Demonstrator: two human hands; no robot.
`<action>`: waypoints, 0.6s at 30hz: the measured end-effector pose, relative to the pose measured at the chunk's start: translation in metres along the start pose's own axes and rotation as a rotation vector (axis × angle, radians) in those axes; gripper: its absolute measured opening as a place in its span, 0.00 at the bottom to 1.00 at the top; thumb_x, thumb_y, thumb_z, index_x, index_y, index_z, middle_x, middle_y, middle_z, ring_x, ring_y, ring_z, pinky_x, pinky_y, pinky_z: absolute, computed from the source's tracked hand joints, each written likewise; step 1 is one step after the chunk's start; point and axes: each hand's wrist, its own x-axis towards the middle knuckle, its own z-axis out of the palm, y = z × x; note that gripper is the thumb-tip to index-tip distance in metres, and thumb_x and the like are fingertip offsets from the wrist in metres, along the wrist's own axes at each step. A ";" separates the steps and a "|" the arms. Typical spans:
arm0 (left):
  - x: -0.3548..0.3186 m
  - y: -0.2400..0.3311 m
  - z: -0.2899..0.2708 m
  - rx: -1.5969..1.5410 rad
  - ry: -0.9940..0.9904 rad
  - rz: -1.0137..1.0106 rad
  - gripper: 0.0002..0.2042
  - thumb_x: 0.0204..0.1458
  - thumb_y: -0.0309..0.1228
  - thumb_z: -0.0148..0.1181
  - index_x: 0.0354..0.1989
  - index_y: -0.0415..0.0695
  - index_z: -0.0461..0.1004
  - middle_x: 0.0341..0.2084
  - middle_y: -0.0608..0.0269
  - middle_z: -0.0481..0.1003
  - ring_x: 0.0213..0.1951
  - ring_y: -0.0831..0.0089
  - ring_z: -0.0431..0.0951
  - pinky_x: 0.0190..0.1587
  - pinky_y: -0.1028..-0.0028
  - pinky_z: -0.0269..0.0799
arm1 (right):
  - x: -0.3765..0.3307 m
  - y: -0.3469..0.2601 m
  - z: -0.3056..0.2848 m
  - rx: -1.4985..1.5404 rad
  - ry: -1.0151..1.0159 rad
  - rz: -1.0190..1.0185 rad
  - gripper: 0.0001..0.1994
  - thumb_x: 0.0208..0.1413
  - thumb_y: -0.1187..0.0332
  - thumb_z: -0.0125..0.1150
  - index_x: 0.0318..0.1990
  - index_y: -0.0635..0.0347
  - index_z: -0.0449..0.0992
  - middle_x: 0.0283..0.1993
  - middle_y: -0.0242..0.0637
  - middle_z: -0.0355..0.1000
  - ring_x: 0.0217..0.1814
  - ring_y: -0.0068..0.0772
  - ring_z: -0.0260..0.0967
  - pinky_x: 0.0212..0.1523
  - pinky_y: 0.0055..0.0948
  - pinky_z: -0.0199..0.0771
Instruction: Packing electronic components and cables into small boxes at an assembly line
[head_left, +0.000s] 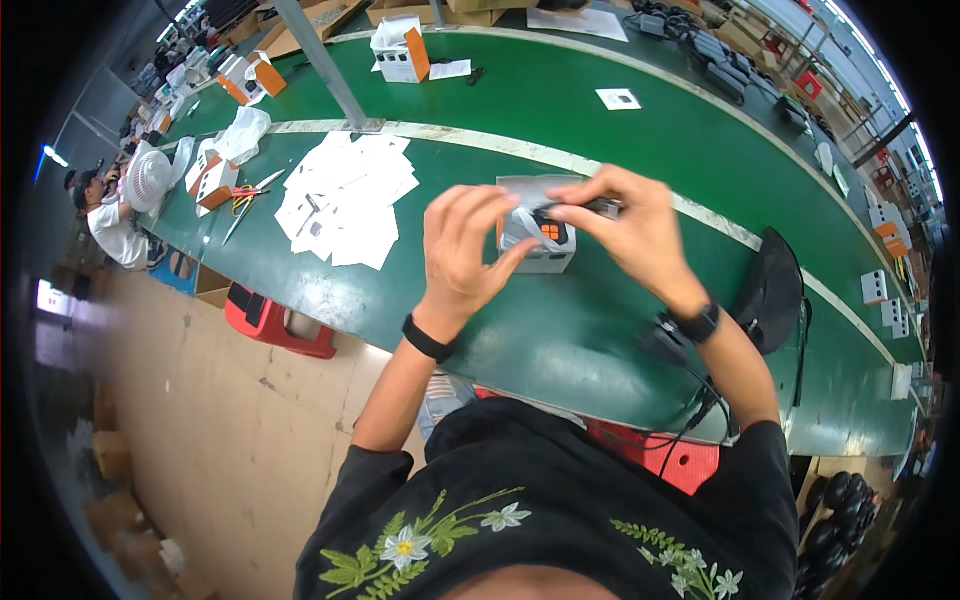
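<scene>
Hands over green conveyor belt (560, 130): left hand (462, 250) and right hand (632, 228) pinch thin clear plastic bag (520, 228) around small black-and-orange device (550, 228) above grey-white carton (545, 262); risk judged: slippery film slips, device drops onto carton.

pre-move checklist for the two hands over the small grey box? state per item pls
1. Left hand on the clear plastic bag: ok, fingers pinch it beside the box.
2. Right hand grip on the dark device: ok, fingertips hold it at its end.
3. Device inside the bag: cannot tell, hands and bag folds hide it.
4. Grey box seated on the green belt: ok, it rests flat below the hands.
5. Box open to receive: cannot tell, its top is covered.
6. Stack of white sheets apart from the box: ok, lying to the left.
</scene>
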 end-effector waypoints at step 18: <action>0.041 -0.041 0.005 0.329 -0.547 0.294 0.05 0.50 0.26 0.69 0.34 0.48 0.88 0.31 0.71 0.82 0.49 0.65 0.76 0.59 0.58 0.68 | -0.043 0.058 0.049 -0.311 0.331 0.010 0.31 0.52 0.74 0.82 0.65 0.64 0.79 0.65 0.47 0.75 0.57 0.40 0.80 0.50 0.35 0.91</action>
